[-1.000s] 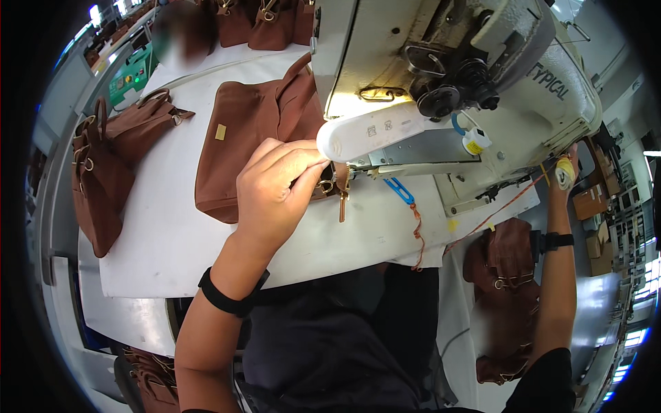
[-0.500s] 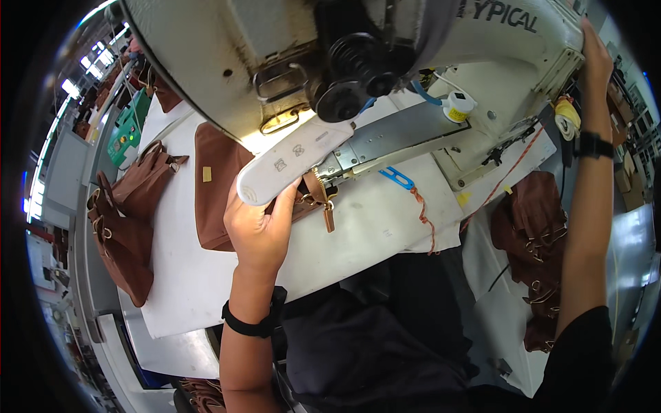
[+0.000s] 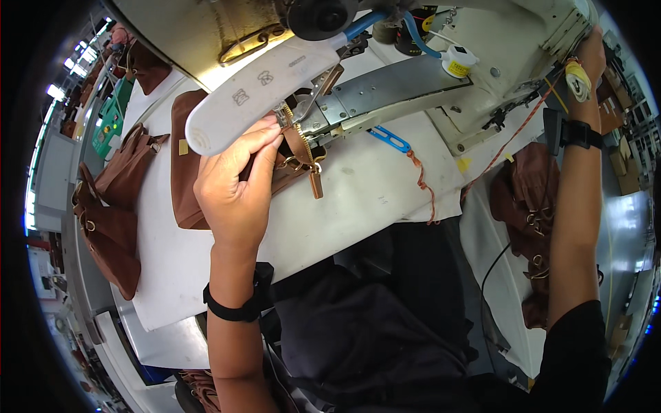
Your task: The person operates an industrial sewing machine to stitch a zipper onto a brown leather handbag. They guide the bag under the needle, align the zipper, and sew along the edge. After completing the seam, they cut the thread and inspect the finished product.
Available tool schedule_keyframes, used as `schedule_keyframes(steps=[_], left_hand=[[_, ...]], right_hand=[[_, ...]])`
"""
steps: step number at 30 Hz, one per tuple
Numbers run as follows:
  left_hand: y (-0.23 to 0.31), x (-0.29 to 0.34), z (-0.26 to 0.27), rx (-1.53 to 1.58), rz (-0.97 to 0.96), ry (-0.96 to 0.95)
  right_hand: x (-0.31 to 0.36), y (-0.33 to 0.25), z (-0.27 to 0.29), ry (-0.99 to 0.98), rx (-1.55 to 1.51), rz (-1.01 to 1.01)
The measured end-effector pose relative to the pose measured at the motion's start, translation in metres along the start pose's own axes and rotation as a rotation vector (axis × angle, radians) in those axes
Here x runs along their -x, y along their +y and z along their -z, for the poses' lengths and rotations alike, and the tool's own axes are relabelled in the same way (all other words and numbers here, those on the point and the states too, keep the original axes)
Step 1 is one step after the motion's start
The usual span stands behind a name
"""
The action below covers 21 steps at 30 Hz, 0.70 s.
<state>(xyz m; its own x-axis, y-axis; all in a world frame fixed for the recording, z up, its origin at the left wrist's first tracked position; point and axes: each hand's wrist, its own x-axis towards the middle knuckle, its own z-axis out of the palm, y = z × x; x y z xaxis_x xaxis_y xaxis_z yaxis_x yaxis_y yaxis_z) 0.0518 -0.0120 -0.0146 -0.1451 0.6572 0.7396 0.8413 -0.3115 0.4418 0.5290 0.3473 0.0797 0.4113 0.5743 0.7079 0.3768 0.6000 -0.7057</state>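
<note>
My left hand [image 3: 237, 182] is closed in a pinch at the edge of a brown leather bag [image 3: 187, 165], beside the metal arm [image 3: 385, 96] of a sewing machine. From the bag's edge near the needle area curves a gold-toothed zipper [image 3: 297, 143], with a leather pull tab [image 3: 316, 184] hanging at its end. Above my fingers a white rounded cover [image 3: 251, 100] hides part of the stitching spot. Far to the right, my right hand [image 3: 591, 58] reaches up to the end of the machine's body; its fingers are mostly hidden there.
More brown bags [image 3: 113, 227] stand at the left, and others [image 3: 527, 206] hang at the right. A blue plastic tool [image 3: 390, 138] on an orange cord lies on the white table [image 3: 344, 206]. A blue hose [image 3: 420, 38] runs to a small white device [image 3: 458, 60].
The view has shifted, and the machine head and white cover sit higher and further left in it. My left fingers now show pinched at the zipper edge. My right hand stays by the machine's end.
</note>
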Motion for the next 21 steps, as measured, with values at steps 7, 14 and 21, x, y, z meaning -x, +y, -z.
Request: schedule_keyframes(steps=[7,14,21], left_hand=[[-0.002,0.000,0.001,0.011,-0.025,0.001],[0.000,0.001,0.003,-0.036,-0.039,0.009],[0.003,0.003,0.004,-0.049,-0.039,0.012]], right_hand=[[0.029,-0.032,-0.016,0.047,0.102,-0.003],[0.015,-0.017,-0.010,0.028,0.195,0.066],[0.016,0.023,-0.004,0.022,-0.001,0.211]])
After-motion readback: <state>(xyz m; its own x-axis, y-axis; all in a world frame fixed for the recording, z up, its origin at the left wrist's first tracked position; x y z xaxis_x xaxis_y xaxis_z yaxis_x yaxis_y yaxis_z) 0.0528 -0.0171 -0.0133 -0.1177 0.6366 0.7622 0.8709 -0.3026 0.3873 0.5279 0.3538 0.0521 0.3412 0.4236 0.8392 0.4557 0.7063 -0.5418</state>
